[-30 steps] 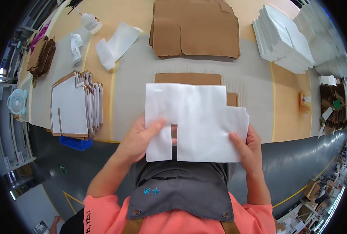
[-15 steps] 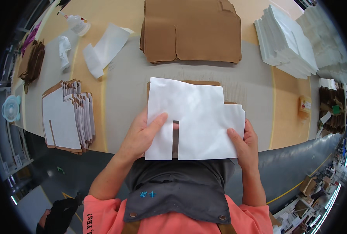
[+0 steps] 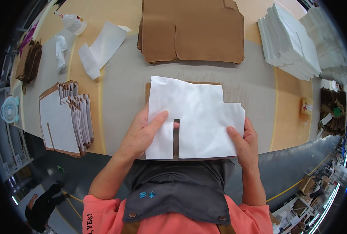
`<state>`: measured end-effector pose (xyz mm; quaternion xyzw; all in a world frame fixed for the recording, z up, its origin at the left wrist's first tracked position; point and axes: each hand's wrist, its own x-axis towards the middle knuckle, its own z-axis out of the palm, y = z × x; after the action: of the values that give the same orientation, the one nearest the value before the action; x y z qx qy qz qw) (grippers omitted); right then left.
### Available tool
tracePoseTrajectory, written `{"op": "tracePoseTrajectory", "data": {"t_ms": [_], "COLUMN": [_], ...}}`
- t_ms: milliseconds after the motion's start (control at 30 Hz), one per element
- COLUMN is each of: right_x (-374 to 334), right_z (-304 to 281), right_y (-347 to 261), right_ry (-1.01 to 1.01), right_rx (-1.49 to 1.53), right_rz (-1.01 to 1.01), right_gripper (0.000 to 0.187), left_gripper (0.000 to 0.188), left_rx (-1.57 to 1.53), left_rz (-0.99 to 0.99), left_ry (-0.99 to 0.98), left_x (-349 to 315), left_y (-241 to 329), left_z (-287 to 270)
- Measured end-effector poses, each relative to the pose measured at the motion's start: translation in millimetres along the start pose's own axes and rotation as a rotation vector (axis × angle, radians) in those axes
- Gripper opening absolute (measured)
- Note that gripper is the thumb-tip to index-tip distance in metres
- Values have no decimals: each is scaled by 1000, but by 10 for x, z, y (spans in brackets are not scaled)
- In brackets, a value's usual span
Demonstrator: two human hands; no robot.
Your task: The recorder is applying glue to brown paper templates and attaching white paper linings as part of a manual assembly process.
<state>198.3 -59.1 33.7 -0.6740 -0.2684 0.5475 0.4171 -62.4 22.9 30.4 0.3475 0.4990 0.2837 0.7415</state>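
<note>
In front of me at the table's near edge, both hands grip a white sheet (image 3: 204, 117) with a slot at its lower edge and a notched upper right corner. Brown cardboard (image 3: 202, 83) shows behind its top edge. My left hand (image 3: 144, 130) pinches the left side, thumb on top and fingers underneath. My right hand (image 3: 246, 142) holds the right edge the same way. Beyond them lies a stack of brown cardboard pieces (image 3: 204, 35) with a matching slot. To the left is a pile of white-faced cardboard pieces (image 3: 58, 121).
White sheets (image 3: 288, 43) are stacked at the far right, near a small yellowish box (image 3: 306, 106). Far left are a white squeeze bottle (image 3: 74, 24), a crumpled tissue (image 3: 60, 52), and a loose white sheet (image 3: 105, 46). A person in dark clothes (image 3: 43, 208) is on the floor at lower left.
The sheet and both hands have barely moved; the sheet sits slightly higher and covers its backing a little differently. The person at lower left has come further into view.
</note>
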Motion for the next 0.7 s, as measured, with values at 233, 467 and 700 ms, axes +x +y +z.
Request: {"op": "tracePoseTrajectory", "data": {"t_ms": [233,467,700], "right_x": [8,-3,-12], "right_z": [-19,13,1], "right_y": [25,19,-23], "right_ry": [-4,-7,-3], "right_rx": [-4,11,-19], "right_rz": [-16,-27,9], "right_gripper": [43,44,43], "left_gripper": [32,37,58], "left_rx": [16,297,586], "left_rz": [-14,187,462], "left_ry": [-14,28,285], "left_x": [-3,12,-29], "left_y": [-15,-109,-72], "left_z": [-13,-116,1]}}
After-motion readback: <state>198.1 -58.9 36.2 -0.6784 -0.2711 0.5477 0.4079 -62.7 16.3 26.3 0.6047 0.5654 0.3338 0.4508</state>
